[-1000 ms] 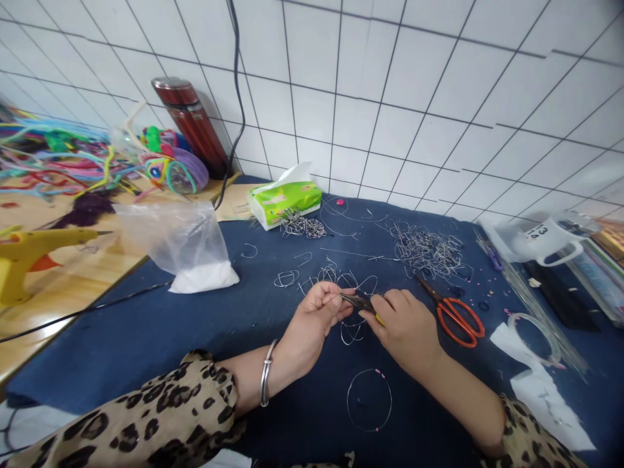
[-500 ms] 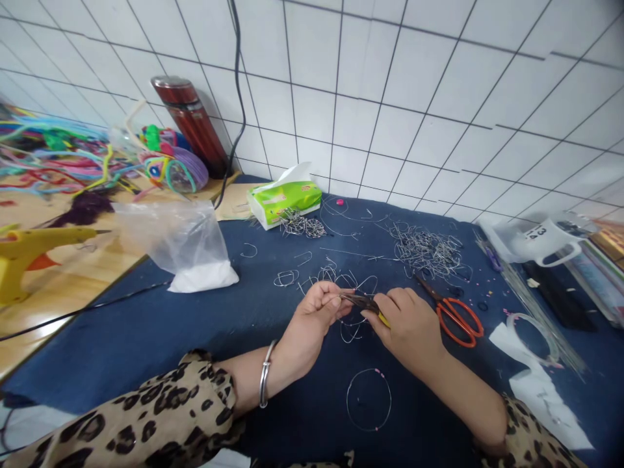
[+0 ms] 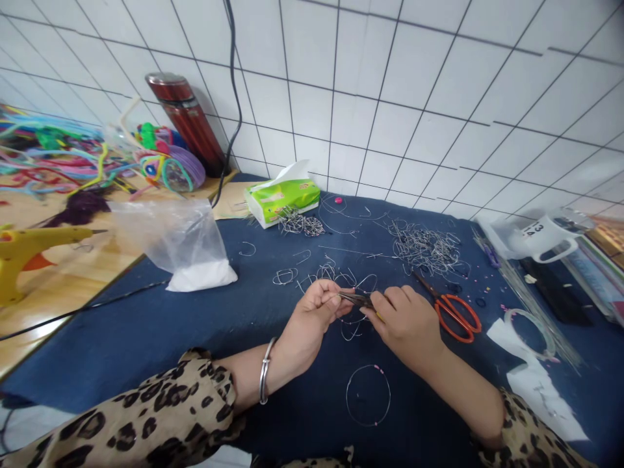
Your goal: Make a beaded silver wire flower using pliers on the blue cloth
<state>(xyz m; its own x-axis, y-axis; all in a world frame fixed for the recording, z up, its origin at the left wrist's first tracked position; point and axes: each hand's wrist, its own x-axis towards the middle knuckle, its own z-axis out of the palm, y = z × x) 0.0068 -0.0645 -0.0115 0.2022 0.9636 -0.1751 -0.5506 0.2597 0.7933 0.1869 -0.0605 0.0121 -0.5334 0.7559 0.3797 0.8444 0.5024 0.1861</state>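
My left hand pinches a thin piece of wire over the blue cloth. Facing it, my right hand is closed on small pliers, whose dark jaws point left and meet the fingertips of my left hand. Loops of the wire hang below the jaws. A finished wire ring with pink beads lies on the cloth just below both hands. Bent wire shapes lie just beyond my fingers.
Orange-handled scissors lie right of my right hand. A heap of wire pieces lies behind. A plastic bag of white powder, a green tissue pack, a red flask, a yellow glue gun and pipe cleaners are on the left.
Both hands stay together at the same spot. My right hand has closed in a little, hiding more of the pliers' yellow handle. The view has shifted slightly.
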